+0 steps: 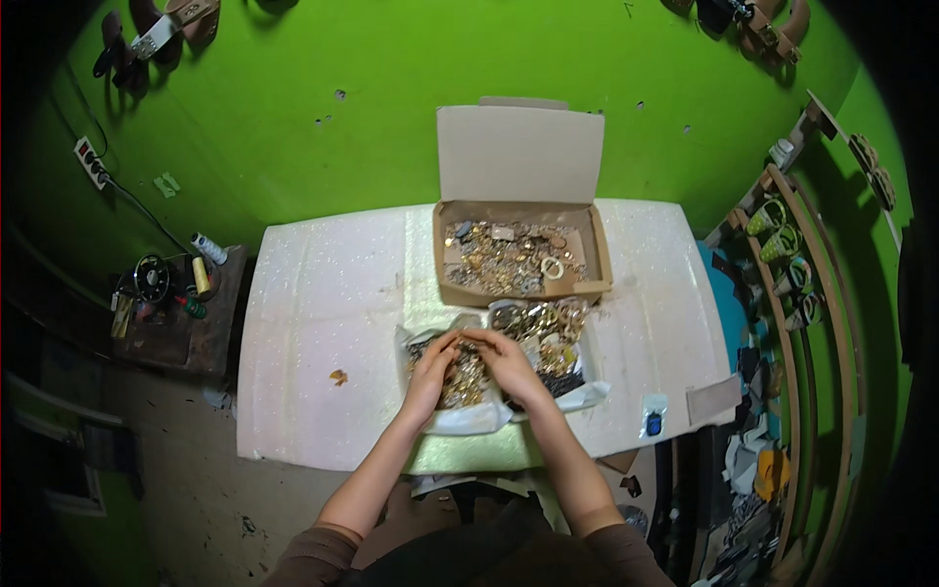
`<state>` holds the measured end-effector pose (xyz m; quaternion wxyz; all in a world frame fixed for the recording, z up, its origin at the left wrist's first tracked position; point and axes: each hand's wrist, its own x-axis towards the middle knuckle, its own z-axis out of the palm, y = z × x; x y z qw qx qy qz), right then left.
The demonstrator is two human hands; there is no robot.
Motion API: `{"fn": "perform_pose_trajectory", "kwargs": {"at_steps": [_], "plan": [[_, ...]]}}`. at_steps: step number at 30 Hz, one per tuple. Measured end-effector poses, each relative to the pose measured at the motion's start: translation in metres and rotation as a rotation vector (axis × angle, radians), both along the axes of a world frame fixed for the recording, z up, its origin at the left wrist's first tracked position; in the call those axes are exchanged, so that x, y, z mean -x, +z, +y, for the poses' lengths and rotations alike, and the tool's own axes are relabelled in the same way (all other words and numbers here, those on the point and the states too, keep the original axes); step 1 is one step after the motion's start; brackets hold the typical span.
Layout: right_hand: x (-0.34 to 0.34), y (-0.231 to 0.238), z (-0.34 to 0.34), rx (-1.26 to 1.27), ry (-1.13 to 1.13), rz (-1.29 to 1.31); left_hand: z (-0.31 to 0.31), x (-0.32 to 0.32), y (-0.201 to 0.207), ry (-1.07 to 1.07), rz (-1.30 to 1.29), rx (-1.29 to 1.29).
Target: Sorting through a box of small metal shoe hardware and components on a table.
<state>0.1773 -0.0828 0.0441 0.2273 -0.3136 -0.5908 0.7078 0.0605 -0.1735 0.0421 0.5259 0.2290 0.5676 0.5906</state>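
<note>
Gold and silver bits [468, 380] lie heaped in the left tray [465, 423], near the middle of the counter's [313, 313] near edge, and from where I stand the 2 hands come in right over them. What counts is that the heap sits beneath and between the hands, running from under the fingertips back toward the near edge. Being loose and jumbled, the bits share no long axis that I can pick out.

The left grip [430, 374] reaches in over the tray's left side, the right grip [501, 362] over its right; neither looks clearly nearer the heap. Their bent fingers meet tip to tip above the far part of the tray. I can't tell whether either is closed on a bit, since the fingers would hide anything that small.

The right tray [590, 395] stands just beside, toward the counter's right edge, and the right grip is the nearer to it. Behind both trays, toward the far edge, an open box [518, 211] holds more bits. A blue packet [653, 423] lies near the near right corner, and a brown scrap [338, 377] toward the left edge.
</note>
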Motion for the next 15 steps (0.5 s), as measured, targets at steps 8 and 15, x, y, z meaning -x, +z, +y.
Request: {"fn": "perform_pose_trajectory", "kwargs": {"at_steps": [8,15], "plan": [[-0.102,0.018,0.119,-0.074,0.150,0.120,0.072,-0.005,0.036,0.204,0.138,-0.053],[-0.093,-0.004,0.153,-0.455,0.497,-0.062,0.138,-0.067,0.003,-0.039,0.269,-0.069]]}}
